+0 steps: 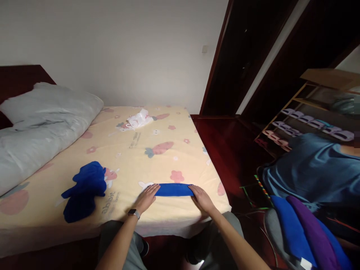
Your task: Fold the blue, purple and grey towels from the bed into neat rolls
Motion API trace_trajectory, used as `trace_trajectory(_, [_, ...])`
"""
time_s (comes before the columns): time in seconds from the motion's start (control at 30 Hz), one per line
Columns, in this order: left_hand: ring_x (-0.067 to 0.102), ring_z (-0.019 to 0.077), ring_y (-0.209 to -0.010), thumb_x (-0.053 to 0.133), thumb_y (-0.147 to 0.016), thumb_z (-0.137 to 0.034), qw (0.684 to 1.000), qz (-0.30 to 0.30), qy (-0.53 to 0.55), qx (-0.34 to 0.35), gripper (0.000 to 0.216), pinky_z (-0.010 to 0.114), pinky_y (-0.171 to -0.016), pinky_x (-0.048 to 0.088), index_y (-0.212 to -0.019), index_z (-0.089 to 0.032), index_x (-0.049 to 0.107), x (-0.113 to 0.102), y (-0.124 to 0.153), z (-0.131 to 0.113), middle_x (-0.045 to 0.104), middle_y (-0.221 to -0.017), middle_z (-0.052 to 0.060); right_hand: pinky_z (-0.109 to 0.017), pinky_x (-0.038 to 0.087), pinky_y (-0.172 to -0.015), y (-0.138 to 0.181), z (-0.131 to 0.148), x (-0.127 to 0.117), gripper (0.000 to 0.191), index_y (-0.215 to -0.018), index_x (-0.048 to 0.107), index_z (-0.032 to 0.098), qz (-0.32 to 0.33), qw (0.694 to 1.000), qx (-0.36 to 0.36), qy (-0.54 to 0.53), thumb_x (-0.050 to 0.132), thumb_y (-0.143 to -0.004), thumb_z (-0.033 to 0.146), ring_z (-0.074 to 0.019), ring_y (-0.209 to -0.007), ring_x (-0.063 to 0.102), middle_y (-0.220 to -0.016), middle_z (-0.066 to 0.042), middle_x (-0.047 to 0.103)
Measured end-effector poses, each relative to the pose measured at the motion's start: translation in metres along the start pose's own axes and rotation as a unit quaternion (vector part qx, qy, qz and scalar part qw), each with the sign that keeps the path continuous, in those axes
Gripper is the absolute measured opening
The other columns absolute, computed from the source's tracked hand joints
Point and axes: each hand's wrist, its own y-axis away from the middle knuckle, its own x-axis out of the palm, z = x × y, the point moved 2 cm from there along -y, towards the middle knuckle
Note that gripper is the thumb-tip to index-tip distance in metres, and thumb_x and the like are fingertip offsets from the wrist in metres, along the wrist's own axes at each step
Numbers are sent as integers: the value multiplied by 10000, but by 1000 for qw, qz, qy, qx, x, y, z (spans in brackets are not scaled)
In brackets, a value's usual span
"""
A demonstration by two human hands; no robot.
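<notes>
A blue cloth (173, 189), folded into a narrow flat strip, lies near the front edge of the bed (157, 165). My left hand (148, 196) rests flat on its left end, fingers stretched out, with a watch on the wrist. On the right end lies my right hand (201, 197), also flat with fingers extended. Neither hand is closed around the cloth. To the left, a crumpled blue cloth (86, 189) is spread loosely on the patterned yellow sheet.
A white plastic bag (140, 118) sits toward the wall. A grey quilt (47, 123) is heaped at left. Right of the bed are a slipper rack (298, 99), shiny blue clothing (306, 168) apparently on a person, and blue and purple fabric items (312, 228).
</notes>
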Motion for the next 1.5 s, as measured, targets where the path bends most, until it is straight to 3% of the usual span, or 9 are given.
trace_trajectory(0.2, [610,188,-1196,546,-824,-161,980,-17,163,-116,454,348,-1052,475,-1254,-289,614,-9,-11,20,658,-1284,29,-435,447,-1063,-16,-13,-21,406,-1322,574,223,59,984,65,-157,484,-939,325,-256,-1203,594,-1337,-101,622])
trace_trajectory(0.4, [666,193,-974,472,-932,-386,964,-53,177,-189,361,344,-887,535,-1226,-196,561,-7,-30,39,674,-1112,82,-395,507,-939,-37,-41,-18,388,-1200,580,214,26,958,175,-226,525,-909,464,-246,-1056,648,-1172,-86,688])
trace_trajectory(0.57, [629,195,-1109,400,-972,-426,967,-56,169,-183,447,360,-972,497,-1346,-191,468,-2,-35,48,620,-1263,115,-348,525,-805,-45,-52,-15,360,-1175,550,230,39,958,223,-178,501,-918,477,-223,-906,677,-1027,-62,709])
trace_trajectory(0.73, [583,237,-1193,416,-983,-407,984,-37,85,-154,393,413,-1052,428,-1347,-307,525,-11,-31,38,619,-1320,68,-372,502,-766,-45,-47,-15,333,-1199,542,227,49,962,243,-112,479,-950,439,-251,-805,667,-859,-59,695])
trace_trajectory(0.83, [581,262,-1169,406,-990,-393,986,-69,-44,-142,381,431,-1049,421,-1328,-328,569,-21,-30,23,657,-1231,82,-417,480,-843,-44,-33,-19,338,-1218,580,215,-11,976,218,25,506,-950,408,-310,-970,638,-1041,-149,679])
trace_trajectory(0.93, [535,263,-1258,385,-999,-376,989,-82,-77,-93,406,438,-1099,391,-1366,-324,551,-24,-32,5,614,-1317,86,-447,439,-982,-44,-10,-22,382,-1324,552,236,-65,986,120,101,427,-992,378,-317,-1177,557,-1278,-159,600])
trace_trajectory(1.07, [397,247,-1419,454,-984,-382,997,-16,-68,16,495,455,-1198,293,-1474,-319,425,-11,-37,-3,454,-1529,47,-480,329,-1142,-42,6,-11,552,-1510,360,252,2,997,-20,76,449,-988,408,-296,-1375,415,-1506,-114,449])
trace_trajectory(1.27, [423,195,-1413,462,-977,-273,999,-15,-45,19,525,423,-1195,342,-1496,-290,385,5,-33,27,443,-1540,39,-469,383,-1119,-44,-9,1,537,-1484,407,193,18,997,-15,78,477,-957,270,-280,-1292,514,-1413,-135,553])
trace_trajectory(1.5, [513,175,-1341,350,-930,-121,999,-16,-39,6,515,373,-1154,399,-1393,-248,536,-1,-38,34,560,-1442,49,-406,457,-999,-58,3,-21,419,-1356,558,194,73,994,38,75,443,-956,244,-280,-1114,623,-1234,-135,667])
